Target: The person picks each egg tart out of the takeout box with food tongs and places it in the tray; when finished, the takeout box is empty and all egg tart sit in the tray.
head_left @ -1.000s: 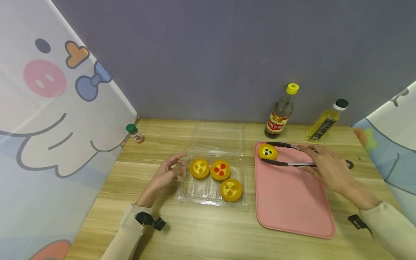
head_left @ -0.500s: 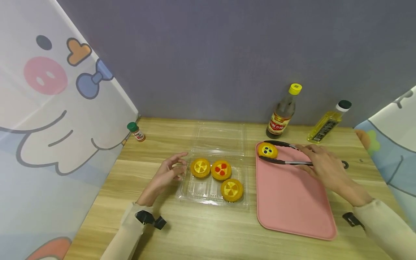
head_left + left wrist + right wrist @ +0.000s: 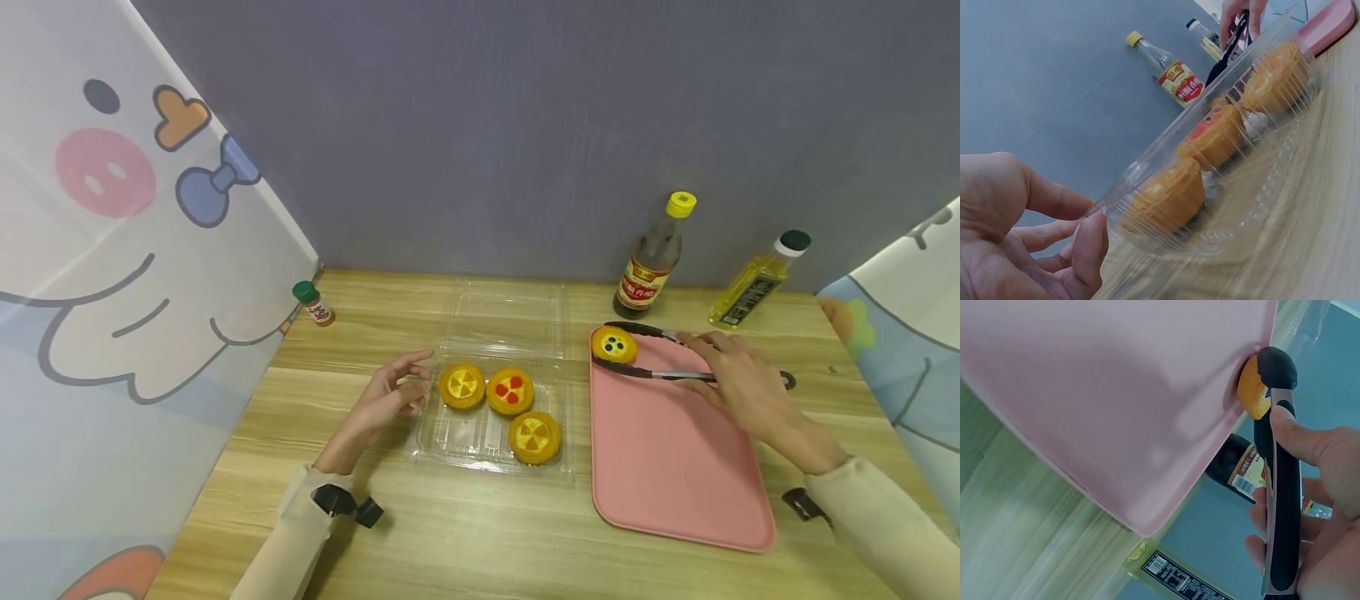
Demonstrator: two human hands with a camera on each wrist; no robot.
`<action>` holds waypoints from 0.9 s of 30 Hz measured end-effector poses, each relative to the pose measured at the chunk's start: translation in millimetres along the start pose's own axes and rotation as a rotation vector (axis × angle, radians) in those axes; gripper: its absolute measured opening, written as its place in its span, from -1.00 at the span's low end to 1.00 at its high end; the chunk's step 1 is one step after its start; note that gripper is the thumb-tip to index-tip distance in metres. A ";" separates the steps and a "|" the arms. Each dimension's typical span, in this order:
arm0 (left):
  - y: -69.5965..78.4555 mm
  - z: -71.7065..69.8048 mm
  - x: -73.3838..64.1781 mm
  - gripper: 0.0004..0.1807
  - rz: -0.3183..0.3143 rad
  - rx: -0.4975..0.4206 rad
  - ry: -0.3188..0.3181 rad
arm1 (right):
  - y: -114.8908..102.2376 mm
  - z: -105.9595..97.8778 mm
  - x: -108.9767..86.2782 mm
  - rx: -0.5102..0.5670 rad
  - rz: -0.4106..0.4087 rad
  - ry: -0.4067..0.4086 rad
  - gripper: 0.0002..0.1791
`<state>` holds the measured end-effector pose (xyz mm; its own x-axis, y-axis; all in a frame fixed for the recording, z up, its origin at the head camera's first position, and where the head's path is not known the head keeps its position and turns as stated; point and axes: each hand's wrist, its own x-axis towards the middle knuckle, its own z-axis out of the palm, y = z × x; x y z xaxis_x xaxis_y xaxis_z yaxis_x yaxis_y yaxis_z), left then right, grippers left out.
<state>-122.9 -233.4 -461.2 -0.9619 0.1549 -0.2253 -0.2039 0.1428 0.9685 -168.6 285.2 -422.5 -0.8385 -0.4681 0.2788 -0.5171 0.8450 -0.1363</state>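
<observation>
At the far left corner of the pink tray (image 3: 682,467), a blue-dotted tart (image 3: 614,344) is flanked by the two arms of the tongs (image 3: 663,374), which are gripped by the right hand (image 3: 738,383). Well apart from it, the left edge of a clear box (image 3: 459,435) is pinched by the left hand (image 3: 381,407). Three tarts (image 3: 510,392) are contained there, one topped with red.

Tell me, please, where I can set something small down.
Free: the near half of the pink tray, and the wood in front of the clear clamshell container, between the left sleeve and the tray.
Crowded: the tray's far-left corner, where tongs flank the blue-dotted tart, with the yellow-capped bottle just behind.
</observation>
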 end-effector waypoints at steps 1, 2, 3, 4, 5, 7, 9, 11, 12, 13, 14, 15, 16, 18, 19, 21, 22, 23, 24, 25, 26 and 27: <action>-0.6 0.0 0.0 -0.36 0.000 -0.001 -0.001 | -0.1 -0.1 -0.1 0.001 0.003 -0.002 -0.21; -1.2 -0.2 0.1 -0.36 0.002 0.002 -0.004 | -0.3 -0.4 -0.4 0.003 0.005 -0.004 -0.21; -1.8 -0.3 0.1 -0.36 0.002 0.002 -0.005 | -0.5 -0.8 -0.7 0.005 0.008 -0.005 -0.20; -2.3 -0.5 0.1 -0.36 0.005 0.003 -0.009 | -0.8 -1.3 -0.9 0.008 0.009 -0.006 -0.19; -2.9 -0.8 0.1 -0.35 0.007 0.004 -0.011 | -1.1 -2.1 -1.0 0.011 0.010 -0.005 -0.18; -3.5 -1.3 -0.4 -0.35 0.010 0.001 -0.016 | -2.5 -4.6 -1.3 0.019 0.010 -0.004 -0.15; -3.6 -1.7 -1.0 -0.35 0.011 -0.002 -0.020 | -4.4 -7.9 -1.4 0.029 0.010 0.000 -0.13; -3.3 -1.8 -1.6 -0.35 0.008 -0.007 -0.020 | -7.1 -11.7 -1.2 0.036 0.008 0.007 -0.10; -3.0 -1.8 -1.8 -0.35 0.007 -0.010 -0.021 | -9.3 -13.8 -1.2 0.041 0.007 0.012 -0.09; -2.8 -1.9 -1.8 -0.35 0.007 -0.012 -0.022 | -11.8 -15.9 -1.1 0.045 0.005 0.019 -0.08; -2.5 -2.0 -1.6 -0.34 0.008 -0.014 -0.024 | -14.8 -18.1 -0.7 0.051 0.001 0.030 -0.07; -2.3 -2.0 -1.4 -0.34 0.009 -0.018 -0.026 | -18.2 -20.1 0.0 0.061 -0.007 0.046 -0.06; -2.1 -2.0 -1.0 -0.34 0.011 -0.022 -0.028 | -22.2 -22.0 0.9 0.070 -0.016 0.062 -0.05; -1.6 -2.2 -0.1 -0.34 0.014 -0.030 -0.029 | -31.3 -25.0 3.4 0.090 -0.040 0.093 -0.04; -1.4 -2.3 0.3 -0.34 0.015 -0.033 -0.031 | -36.0 -25.9 4.8 0.098 -0.054 0.105 -0.04; -0.8 -2.5 0.8 -0.33 0.015 -0.038 -0.033 | -46.0 -26.6 7.6 0.116 -0.077 0.111 -0.03; -0.7 -2.5 1.0 -0.34 0.014 -0.039 -0.033 | -51.0 -26.3 8.9 0.121 -0.085 0.108 -0.03; -0.4 -2.5 1.0 -0.34 0.013 -0.041 -0.032 | -55.9 -25.8 9.8 0.125 -0.089 0.100 -0.03; -0.3 -2.4 0.9 -0.34 0.012 -0.041 -0.034 | -60.6 -25.2 10.7 0.132 -0.094 0.090 -0.03; -0.1 -2.4 0.7 -0.34 0.010 -0.041 -0.032 | -65.0 -24.2 11.6 0.139 -0.100 0.082 -0.02; 0.0 -2.4 0.5 -0.34 0.010 -0.041 -0.032 | -69.1 -23.0 12.5 0.141 -0.106 0.076 -0.03; -0.1 -2.4 0.3 -0.34 0.009 -0.041 -0.031 | -73.0 -21.8 13.4 0.143 -0.112 0.071 -0.03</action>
<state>-123.6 -235.8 -461.1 -0.9578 0.1859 -0.2191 -0.2032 0.1009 0.9739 -138.3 222.9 -388.1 -0.7627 -0.5338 0.3653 -0.6300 0.7409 -0.2329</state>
